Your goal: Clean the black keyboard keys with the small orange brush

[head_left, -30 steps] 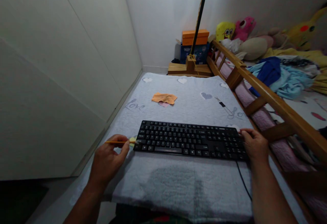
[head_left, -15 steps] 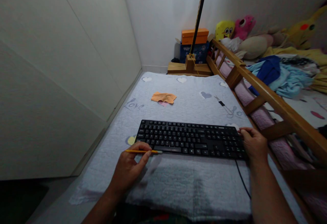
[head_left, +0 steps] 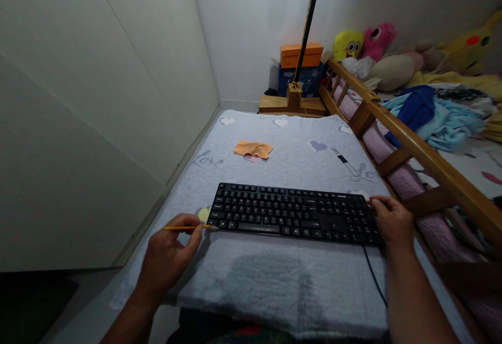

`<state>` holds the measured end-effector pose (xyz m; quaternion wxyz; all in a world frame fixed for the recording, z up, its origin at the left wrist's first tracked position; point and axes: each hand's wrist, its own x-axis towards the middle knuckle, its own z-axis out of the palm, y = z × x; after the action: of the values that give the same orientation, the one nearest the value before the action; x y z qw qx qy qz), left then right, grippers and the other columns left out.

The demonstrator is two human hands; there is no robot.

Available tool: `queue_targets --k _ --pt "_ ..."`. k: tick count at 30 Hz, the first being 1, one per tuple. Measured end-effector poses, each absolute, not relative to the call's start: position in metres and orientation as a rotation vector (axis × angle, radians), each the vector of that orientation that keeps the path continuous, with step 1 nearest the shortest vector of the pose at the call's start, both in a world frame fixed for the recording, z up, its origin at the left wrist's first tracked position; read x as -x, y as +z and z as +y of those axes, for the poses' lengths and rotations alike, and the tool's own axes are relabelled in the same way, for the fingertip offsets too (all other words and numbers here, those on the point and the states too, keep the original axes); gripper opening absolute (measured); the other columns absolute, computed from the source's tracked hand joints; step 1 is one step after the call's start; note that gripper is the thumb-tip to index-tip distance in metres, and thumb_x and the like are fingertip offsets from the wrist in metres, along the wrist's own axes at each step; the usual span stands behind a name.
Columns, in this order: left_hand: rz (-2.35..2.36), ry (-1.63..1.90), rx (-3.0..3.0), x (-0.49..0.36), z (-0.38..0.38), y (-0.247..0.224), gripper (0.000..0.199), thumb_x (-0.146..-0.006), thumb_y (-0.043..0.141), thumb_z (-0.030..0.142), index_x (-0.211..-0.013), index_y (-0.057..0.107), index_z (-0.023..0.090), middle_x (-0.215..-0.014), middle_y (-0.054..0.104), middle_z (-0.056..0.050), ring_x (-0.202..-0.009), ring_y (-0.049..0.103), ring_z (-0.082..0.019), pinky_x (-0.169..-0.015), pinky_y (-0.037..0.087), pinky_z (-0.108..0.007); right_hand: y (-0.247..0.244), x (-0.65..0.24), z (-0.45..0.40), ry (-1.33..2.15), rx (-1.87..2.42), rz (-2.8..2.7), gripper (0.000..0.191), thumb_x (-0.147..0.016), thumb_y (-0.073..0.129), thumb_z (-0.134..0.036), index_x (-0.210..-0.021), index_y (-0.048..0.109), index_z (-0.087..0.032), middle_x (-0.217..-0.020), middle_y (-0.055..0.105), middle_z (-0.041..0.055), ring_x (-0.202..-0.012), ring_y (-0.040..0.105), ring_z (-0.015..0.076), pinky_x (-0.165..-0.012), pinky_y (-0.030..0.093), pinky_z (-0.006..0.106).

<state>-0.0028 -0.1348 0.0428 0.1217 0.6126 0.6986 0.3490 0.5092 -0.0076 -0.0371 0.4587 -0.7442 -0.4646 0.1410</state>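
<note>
A black keyboard lies across the cloth-covered surface, its cable trailing toward me from the right end. Pinched between the thumb and fingers of my left hand is a thin yellow paintbrush. Its pale tip points right, at the keyboard's front left corner. My right hand grips the keyboard's right end, thumb and fingers closed near its back corner. Beyond the keyboard lies a crumpled orange cloth. Farther right rests a thin metal tool with a black band, perhaps tweezers.
A wooden bed rail runs along the right side, with clothes and plush toys behind it. White cabinet doors close off the left. At the far end an orange box sits on a blue box, behind a dark pole.
My left hand has moved left with the paintbrush, from the space bar's front edge to the keyboard's left corner. My right hand stays on the right end.
</note>
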Motion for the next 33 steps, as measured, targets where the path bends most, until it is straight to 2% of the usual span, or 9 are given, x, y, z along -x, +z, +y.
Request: queue_targets --k 3,8,11,19,33 --pt "2.158 1.083 -1.843 0.009 -0.138 0.051 0.015 -0.084 0.064 0.039 -0.081 0.067 0.024 -0.08 0.075 0.0 -0.047 0.06 -0.013 -0.052 0.05 -0.025 -0.032 -0.505 -0.008 0.424 1.854 -1.036 0.029 -0.069 0.064 -0.044 -0.082 0.074 -0.02 -0.079 0.075 0.0063 -0.074 0.07 0.0254 -0.07 0.051 0.036" --pt "1.962 1.162 -1.883 -0.002 -0.144 0.057 0.008 -0.085 0.066 0.032 -0.082 0.069 0.024 -0.083 0.075 -0.002 -0.075 0.072 -0.019 -0.066 0.056 -0.025 -0.025 -0.5 -0.009 0.434 1.847 -1.009 0.028 -0.067 0.065 -0.043 -0.081 0.074 -0.02 -0.077 0.075 0.0063 -0.073 0.069 0.0255 -0.071 0.051 0.036" --pt "1.724 1.213 -1.802 -0.021 -0.143 0.052 0.011 -0.089 0.064 0.027 -0.08 0.069 0.023 -0.083 0.075 -0.003 -0.083 0.073 -0.02 -0.08 0.059 -0.028 -0.025 -0.5 -0.009 0.42 1.851 -1.019 0.028 -0.067 0.065 -0.042 -0.081 0.074 -0.02 -0.077 0.075 0.0064 -0.073 0.069 0.0255 -0.072 0.051 0.037" --pt "1.57 1.182 -1.796 -0.048 -0.136 0.029 0.011 -0.091 0.064 0.023 -0.085 0.073 0.021 -0.087 0.076 -0.005 -0.086 0.074 -0.02 -0.078 0.06 -0.029 -0.024 -0.5 -0.01 0.455 1.848 -1.0 0.026 -0.067 0.065 -0.041 -0.08 0.074 -0.02 -0.076 0.075 0.0048 -0.073 0.07 0.0251 -0.072 0.051 0.036" --pt "1.813 1.165 -1.88 -0.019 -0.14 0.03 0.014 -0.091 0.064 0.03 -0.081 0.07 0.022 -0.083 0.075 -0.001 -0.078 0.074 -0.018 -0.073 0.058 -0.025 -0.028 -0.502 -0.009 0.421 1.84 -1.019 0.026 -0.067 0.065 -0.041 -0.08 0.075 -0.02 -0.074 0.076 0.0048 -0.068 0.069 0.0236 -0.066 0.051 0.034"
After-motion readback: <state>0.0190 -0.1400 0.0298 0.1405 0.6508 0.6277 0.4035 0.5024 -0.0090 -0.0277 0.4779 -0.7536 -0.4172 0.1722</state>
